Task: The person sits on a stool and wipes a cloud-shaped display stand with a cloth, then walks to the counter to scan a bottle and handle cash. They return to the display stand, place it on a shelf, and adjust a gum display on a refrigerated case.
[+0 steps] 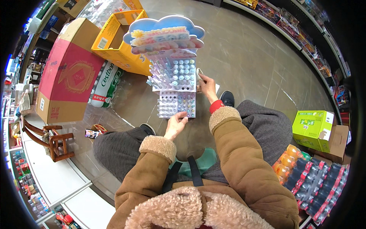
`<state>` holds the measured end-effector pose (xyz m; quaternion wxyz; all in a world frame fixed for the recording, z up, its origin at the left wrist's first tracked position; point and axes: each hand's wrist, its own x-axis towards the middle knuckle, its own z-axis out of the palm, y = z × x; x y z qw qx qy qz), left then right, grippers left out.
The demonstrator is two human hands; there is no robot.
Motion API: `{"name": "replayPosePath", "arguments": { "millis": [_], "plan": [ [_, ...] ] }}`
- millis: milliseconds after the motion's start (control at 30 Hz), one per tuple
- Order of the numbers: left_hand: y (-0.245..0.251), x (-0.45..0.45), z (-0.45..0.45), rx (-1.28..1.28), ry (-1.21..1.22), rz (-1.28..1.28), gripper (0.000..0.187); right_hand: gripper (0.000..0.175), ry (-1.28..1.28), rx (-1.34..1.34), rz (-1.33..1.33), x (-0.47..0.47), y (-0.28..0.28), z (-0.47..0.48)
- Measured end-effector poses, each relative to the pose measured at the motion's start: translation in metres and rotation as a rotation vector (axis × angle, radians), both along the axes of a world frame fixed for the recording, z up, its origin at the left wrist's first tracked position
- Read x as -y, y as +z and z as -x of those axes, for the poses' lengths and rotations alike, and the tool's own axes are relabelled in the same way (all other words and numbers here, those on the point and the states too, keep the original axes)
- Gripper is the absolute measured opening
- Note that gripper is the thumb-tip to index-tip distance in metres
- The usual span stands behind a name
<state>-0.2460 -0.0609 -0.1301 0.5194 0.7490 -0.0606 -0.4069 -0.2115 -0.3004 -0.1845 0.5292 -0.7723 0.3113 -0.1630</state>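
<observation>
Before me a tiered pen display rack (173,88) with a cloud-shaped header (168,31) rises from the floor. Pens with pastel caps (184,70) fill the right of its upper tier, and longer pens (161,73) lean at the left. The lower tier holds clear-capped pens (167,107) and small colourful ones. My left hand (176,123) is at the front edge of the lower tier, thumb and forefinger close together; whether something small is between them I cannot tell. At the rack's right side, my right hand (208,86) has its fingertips on a small whitish piece (199,73), perhaps cloth.
Left of the rack are an open yellow carton (123,54), a tall red and brown carton (65,71) and wrapped water bottles (105,86). A wooden chair-like item (58,143) stands by white counters. On the right are a green carton (311,130), bottled drinks (311,180) and stocked shelves (300,37).
</observation>
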Motion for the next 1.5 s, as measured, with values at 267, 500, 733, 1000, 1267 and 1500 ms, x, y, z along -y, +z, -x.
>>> {"name": "replayPosePath", "arguments": {
  "millis": [267,500,733,1000,1267,1500],
  "plan": [
    [0.000,0.009,-0.011,0.153,0.038,-0.113,0.045,0.032,0.098,-0.087,-0.005,-0.031,-0.011,0.043],
    [0.010,0.008,-0.014,0.753,-0.046,-0.124,0.056,0.029,0.045,-0.336,-0.079,-0.023,-0.022,0.044],
    [0.023,0.009,-0.023,0.798,-0.159,-0.084,0.070,0.033,-0.010,0.180,-0.255,-0.022,0.013,-0.016],
    [0.009,0.011,-0.029,0.852,-0.189,-0.195,0.076,0.033,-0.026,0.189,-0.341,-0.037,-0.011,-0.024],
    [0.007,0.005,-0.022,0.810,-0.261,-0.230,0.085,0.031,0.050,0.110,-0.120,-0.050,0.013,-0.001],
    [0.004,0.013,-0.024,0.758,-0.402,-0.370,0.092,0.030,0.028,-0.056,-0.140,-0.047,0.021,0.010]
  ]
}}
